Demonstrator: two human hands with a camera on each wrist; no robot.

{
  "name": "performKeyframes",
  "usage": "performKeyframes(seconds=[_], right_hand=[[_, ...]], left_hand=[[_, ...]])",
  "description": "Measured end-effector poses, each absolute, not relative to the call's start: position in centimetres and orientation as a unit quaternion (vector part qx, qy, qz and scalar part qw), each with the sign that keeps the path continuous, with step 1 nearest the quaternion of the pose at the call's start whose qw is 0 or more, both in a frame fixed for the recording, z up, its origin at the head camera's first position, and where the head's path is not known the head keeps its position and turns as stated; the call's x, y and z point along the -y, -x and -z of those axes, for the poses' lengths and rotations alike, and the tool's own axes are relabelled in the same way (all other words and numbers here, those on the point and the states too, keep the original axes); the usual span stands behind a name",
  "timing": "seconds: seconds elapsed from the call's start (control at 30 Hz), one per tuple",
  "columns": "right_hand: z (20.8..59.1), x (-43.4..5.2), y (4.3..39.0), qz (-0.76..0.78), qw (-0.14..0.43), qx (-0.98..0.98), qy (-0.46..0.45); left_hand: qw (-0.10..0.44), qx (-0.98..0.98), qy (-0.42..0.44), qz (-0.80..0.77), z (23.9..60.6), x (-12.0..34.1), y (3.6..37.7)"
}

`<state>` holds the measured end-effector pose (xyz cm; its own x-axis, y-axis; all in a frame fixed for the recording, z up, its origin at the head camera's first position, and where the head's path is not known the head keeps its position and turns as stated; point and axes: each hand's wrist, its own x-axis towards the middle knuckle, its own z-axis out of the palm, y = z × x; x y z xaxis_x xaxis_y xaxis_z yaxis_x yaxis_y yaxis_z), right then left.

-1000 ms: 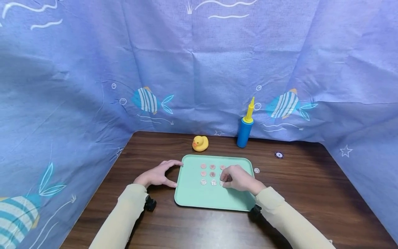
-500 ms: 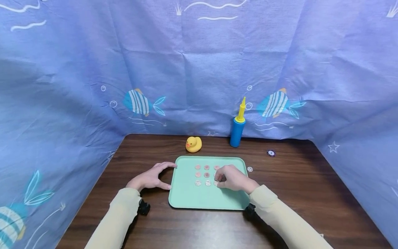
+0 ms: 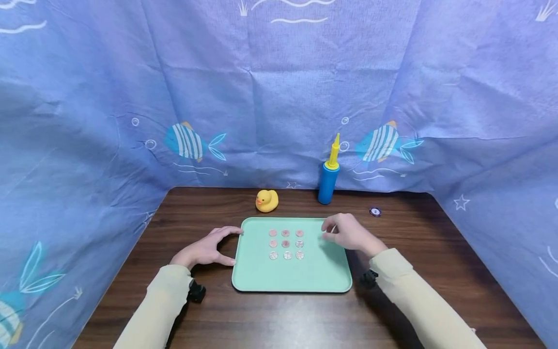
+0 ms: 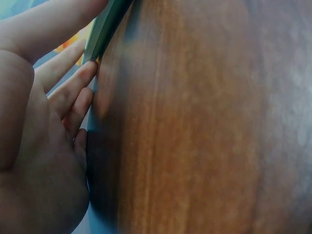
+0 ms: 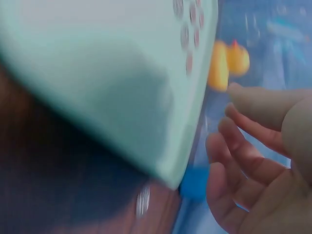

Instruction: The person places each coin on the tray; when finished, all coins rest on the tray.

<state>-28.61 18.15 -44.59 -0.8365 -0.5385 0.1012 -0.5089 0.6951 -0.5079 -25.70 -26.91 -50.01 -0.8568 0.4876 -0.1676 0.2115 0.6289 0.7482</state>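
Note:
A mint-green tray lies on the table with several coins on it in three rows. The coins in the upper rows are mostly coppery. Silvery ones, such as the middle front coin, make up the front row. My left hand rests at the tray's left rim, thumb and fingers spread, fingertips touching the edge. Over the tray's right rim is my right hand, fingers loosely bent, nothing between them. In the right wrist view a loose silvery coin lies on the table beyond the tray's corner.
Behind the tray sits a yellow rubber duck. A blue hand pump with a yellow nozzle stands at the back. To its right lies a dark poker chip. A blue fish-patterned curtain hangs behind the dark wooden table.
My right hand has left the front-right coin and moved right and back to the tray's right edge, uncovering the right column of coins. The head view has shifted; my left hand stays at the rim.

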Motion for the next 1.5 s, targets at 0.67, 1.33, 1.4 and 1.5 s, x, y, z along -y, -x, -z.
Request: performKeyframes(seconds=[0.67, 1.33, 1.4, 1.5], right_hand=[[47.9, -24.8, 31.1, 0.230, 0.026, -0.938, 0.258], [47.4, -23.4, 31.4, 0.192, 0.037, -0.948, 0.251], [47.4, -23.4, 31.4, 0.190, 0.038, -0.948, 0.252], [47.3, -23.4, 31.5, 0.182, 0.040, -0.950, 0.252]], left_hand=[[0.177, -0.881, -0.216, -0.382, 50.3, 27.0, 25.9], [0.175, -0.879, -0.217, -0.386, 50.1, 27.1, 26.0], [0.176, -0.879, -0.218, -0.387, 50.1, 27.1, 26.0], [0.176, -0.878, -0.217, -0.387, 50.1, 27.1, 26.0]])
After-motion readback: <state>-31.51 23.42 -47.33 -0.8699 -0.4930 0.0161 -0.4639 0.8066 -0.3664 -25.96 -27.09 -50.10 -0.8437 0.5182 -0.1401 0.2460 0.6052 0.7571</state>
